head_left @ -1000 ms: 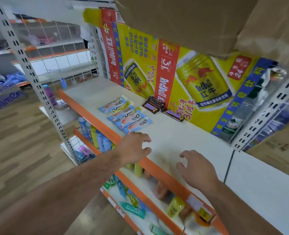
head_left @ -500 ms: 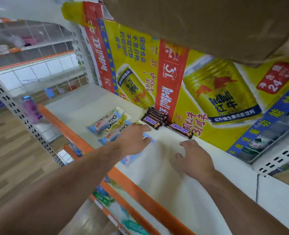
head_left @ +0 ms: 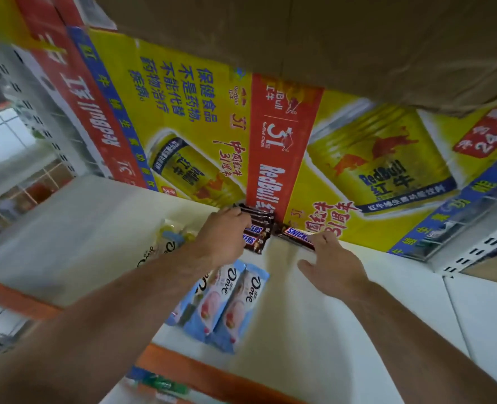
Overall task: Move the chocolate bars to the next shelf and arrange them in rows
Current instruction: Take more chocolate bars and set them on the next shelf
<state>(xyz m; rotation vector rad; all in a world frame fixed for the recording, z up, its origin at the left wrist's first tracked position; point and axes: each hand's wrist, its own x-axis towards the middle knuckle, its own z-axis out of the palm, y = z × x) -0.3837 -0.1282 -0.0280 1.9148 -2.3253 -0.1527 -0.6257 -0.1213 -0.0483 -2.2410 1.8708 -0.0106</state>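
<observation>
A stack of brown Snickers bars lies at the back of the white shelf, against the yellow Red Bull carton. My left hand rests on the stack's left side, fingers curled over it. One single Snickers bar lies just to the right; my right hand has its fingertips on that bar's right end, fingers spread. Several blue Dove bars lie nearer the front edge, partly under my left forearm. More Dove packs sit to the left, blurred.
The flattened Red Bull carton forms the back wall. A brown cardboard sheet hangs overhead. The shelf has an orange front rail. A grey perforated upright separates the adjoining white shelf on the right. Products show on a lower shelf.
Both hands have reached from the shelf's front edge to the back. The left hand has arrived on the Snickers stack, the right on the single bar. The camera has moved closer.
</observation>
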